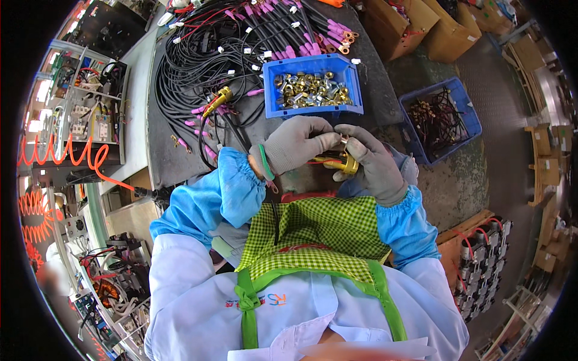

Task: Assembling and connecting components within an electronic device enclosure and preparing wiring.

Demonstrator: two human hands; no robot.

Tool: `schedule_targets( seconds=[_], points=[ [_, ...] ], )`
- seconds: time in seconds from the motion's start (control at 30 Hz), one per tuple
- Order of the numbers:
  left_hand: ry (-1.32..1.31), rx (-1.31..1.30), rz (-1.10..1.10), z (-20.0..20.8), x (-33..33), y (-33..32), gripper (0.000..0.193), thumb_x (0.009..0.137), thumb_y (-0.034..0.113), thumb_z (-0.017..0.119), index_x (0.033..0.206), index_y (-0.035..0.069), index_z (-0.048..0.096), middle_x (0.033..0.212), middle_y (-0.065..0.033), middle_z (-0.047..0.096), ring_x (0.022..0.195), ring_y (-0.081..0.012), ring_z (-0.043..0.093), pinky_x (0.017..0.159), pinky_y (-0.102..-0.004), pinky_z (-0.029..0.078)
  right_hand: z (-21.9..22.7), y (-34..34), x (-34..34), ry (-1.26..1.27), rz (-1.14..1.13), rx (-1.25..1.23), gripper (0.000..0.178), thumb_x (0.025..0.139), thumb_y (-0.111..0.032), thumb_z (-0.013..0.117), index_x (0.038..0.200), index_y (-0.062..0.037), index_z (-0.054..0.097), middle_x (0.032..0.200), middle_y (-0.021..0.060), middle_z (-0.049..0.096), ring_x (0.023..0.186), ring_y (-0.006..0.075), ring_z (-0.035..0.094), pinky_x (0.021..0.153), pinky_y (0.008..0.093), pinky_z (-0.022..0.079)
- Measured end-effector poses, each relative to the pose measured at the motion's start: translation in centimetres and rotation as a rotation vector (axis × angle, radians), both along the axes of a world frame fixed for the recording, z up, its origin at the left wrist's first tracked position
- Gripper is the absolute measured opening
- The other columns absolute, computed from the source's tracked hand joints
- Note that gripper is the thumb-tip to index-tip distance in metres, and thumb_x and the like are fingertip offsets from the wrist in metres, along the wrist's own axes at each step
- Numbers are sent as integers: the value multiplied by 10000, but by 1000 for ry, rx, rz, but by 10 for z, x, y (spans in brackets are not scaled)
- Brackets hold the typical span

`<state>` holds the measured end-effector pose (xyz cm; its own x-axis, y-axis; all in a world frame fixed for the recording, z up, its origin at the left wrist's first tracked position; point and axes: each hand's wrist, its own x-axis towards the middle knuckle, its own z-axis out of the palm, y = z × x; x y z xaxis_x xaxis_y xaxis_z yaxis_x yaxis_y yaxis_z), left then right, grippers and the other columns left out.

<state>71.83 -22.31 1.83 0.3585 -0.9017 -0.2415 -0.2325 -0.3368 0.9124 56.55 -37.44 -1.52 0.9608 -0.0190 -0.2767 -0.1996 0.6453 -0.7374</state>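
Both my hands wear grey gloves and meet just in front of the blue parts bin (271, 99). My right hand (378, 168) is closed around a gold-coloured metal connector (348, 163), which has a cylindrical end. Between the fingertips of both hands sits a small silver metal piece (344, 139); its exact kind is too small to tell. My left hand (299, 144) pinches at this piece with thumb and fingers. Brass and silver nuts (313, 90) fill the bin. A thin red wire shows below my left fingers, near the connector.
Black cables (186, 78) with pink sleeves and copper lugs (346, 39) heap across the dark table. Another gold connector (218, 101) lies on them. At right stands a blue crate (475, 123) of wires; cardboard boxes (400, 30) stand behind. An orange coiled hose (99, 162) hangs left.
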Motion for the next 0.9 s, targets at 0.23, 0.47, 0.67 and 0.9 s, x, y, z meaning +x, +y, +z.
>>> schedule_targets(
  seconds=[0.23, 0.47, 0.67, 0.9],
  points=[
    [-45, 46, -37, 5, -1, -3, 393, 951, 374, 604, 1023, -9, 654, 857, -82, 677, 785, -149, 631, 703, -305, 506, -6, 0, -1, -20, -3, 23, 381, 990, -313, 541, 1267, -57, 491, 1182, 58, 557, 1051, 146, 580, 713, 318, 611],
    [-1086, -22, 57, 39, 58, -23, 183, 904, 200, 568, 1031, 94, 647, 945, -136, 652, 877, -358, 641, 724, -456, 518, -1, 2, 0, 11, -10, 6, 455, 959, -360, 590, 1271, -50, 472, 1138, 116, 587, 958, 196, 663, 651, 303, 610],
    [-1246, 562, -259, 27, 71, -46, 267, 835, 71, 571, 1093, 96, 634, 996, -135, 649, 915, -360, 653, 757, -454, 551, -6, 1, -1, 12, -12, -22, 459, 951, -383, 598, 1274, -79, 480, 1132, 126, 587, 940, 210, 670, 645, 314, 607],
    [-1271, 497, -194, 21, 77, -43, 186, 851, 116, 575, 995, 71, 684, 956, -148, 687, 930, -322, 680, 768, -445, 561, -3, 3, -1, 43, -10, -38, 461, 951, -391, 595, 1271, -77, 487, 1132, 110, 583, 952, 191, 648, 632, 310, 602]
  ],
)
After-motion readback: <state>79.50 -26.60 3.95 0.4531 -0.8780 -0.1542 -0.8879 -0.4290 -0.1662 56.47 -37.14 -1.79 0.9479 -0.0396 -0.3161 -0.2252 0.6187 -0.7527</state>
